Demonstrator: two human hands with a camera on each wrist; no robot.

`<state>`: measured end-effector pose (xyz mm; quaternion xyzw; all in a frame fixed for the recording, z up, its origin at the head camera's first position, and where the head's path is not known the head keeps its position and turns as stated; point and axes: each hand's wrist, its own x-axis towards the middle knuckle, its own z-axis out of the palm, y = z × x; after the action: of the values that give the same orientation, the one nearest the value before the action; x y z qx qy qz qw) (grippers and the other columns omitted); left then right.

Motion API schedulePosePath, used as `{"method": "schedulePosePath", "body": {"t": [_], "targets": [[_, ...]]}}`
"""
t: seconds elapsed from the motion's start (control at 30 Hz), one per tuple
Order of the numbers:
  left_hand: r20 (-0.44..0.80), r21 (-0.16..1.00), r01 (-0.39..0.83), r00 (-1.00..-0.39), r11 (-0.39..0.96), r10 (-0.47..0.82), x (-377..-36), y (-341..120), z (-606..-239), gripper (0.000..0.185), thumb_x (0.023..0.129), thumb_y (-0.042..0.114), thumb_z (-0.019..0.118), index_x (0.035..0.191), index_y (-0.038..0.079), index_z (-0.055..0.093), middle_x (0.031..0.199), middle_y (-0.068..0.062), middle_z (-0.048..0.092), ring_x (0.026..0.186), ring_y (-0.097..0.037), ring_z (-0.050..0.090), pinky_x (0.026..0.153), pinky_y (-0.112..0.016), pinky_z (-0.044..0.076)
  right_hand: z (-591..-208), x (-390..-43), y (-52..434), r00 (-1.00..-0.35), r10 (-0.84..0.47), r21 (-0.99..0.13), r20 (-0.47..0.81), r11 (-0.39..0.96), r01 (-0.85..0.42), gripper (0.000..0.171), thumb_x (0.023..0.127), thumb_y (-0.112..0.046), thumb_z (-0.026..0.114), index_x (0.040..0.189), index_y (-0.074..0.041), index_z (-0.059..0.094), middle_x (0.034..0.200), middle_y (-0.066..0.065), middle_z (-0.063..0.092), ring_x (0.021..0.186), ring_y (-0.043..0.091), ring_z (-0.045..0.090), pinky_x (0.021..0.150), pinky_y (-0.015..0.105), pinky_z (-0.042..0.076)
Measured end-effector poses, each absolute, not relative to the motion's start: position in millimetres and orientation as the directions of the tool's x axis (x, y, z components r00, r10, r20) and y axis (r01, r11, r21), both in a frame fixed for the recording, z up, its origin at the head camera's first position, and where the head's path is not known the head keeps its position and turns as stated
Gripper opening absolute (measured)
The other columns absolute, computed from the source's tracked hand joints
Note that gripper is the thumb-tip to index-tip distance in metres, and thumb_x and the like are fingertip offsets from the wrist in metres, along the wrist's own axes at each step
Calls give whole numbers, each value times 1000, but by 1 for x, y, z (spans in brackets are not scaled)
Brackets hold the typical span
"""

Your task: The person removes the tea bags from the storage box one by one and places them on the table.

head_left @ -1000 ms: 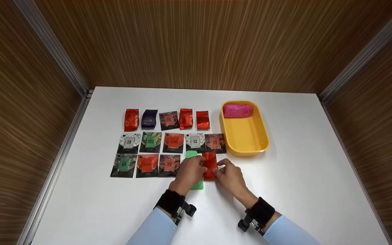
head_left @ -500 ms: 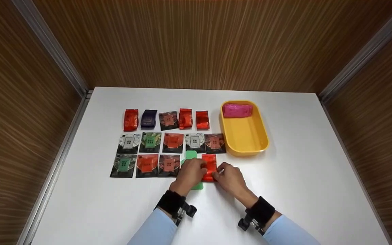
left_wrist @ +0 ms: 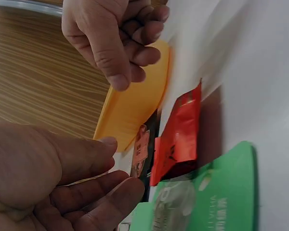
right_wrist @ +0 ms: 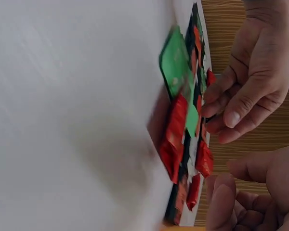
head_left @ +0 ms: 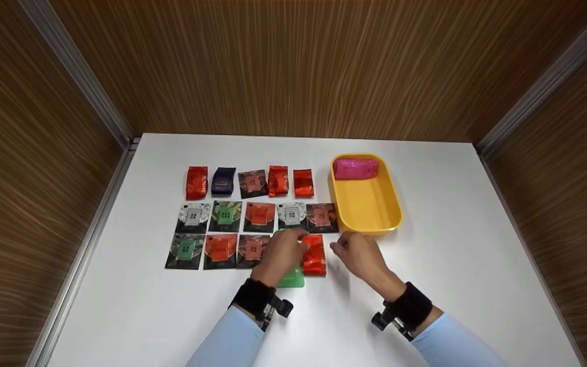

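Observation:
A shiny red foil packet [head_left: 315,256] lies at the right end of the front row, beside a flat green packet [head_left: 292,277]. My left hand [head_left: 282,255] hovers over the green packet in the head view and hides much of it. In the left wrist view its thumb and fingers are apart, with nothing between them. To the right of the red packet is my right hand [head_left: 362,255], raised off the table, fingers loosely curled and holding nothing. The green packet [left_wrist: 226,197] shows pale printing in the left wrist view.
Left of the hands, square sachets [head_left: 220,250] lie in two rows. Behind them runs a row with several foil packets [head_left: 278,181] and one square sachet. A yellow tray [head_left: 367,206] with a pink packet [head_left: 355,169] stands at the right. Wood-grain walls surround the white table [head_left: 451,244].
My right hand has let go of the red packet and moved right and up. My left hand has come off the packet's left edge. The packet stays lying beside the green one.

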<state>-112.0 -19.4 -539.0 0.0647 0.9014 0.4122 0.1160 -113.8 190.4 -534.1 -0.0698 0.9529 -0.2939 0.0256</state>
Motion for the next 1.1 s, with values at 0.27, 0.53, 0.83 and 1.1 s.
{"method": "schedulePosePath", "body": {"t": [0.27,0.53,0.83,1.1], "targets": [[-97,755,84,-967,650,238,-143,-3,-521,34,103,13,69,137,9,70,113,-9,76,66,-11,59,63,-26,50,-511,-171,221,-989,-122,-559,89,815,-151,19,97,-19,71,90,-3,78,82,10,76,75,29,69,71,44,56],[-38,651,196,-957,733,289,-171,30,-520,31,101,20,73,132,13,72,112,-6,73,105,-20,65,93,-35,54,-526,-239,239,-996,-60,-609,-66,793,-7,27,101,-18,60,112,3,73,97,19,75,79,26,70,68,34,55],[-35,578,226,-953,784,301,-187,56,-521,58,96,29,80,149,16,60,151,-7,55,133,-24,53,112,-34,47,-529,-291,235,-994,-93,-524,-59,850,-49,54,102,-13,63,149,7,48,147,32,52,130,44,58,112,53,48],[-66,509,300,-921,806,384,-187,66,-527,87,89,42,86,160,13,45,160,-8,44,139,-25,48,117,-37,44,-538,-308,233,-986,-137,-352,-93,931,-96,60,102,-14,66,152,4,38,152,28,44,133,45,54,117,55,43]]}}
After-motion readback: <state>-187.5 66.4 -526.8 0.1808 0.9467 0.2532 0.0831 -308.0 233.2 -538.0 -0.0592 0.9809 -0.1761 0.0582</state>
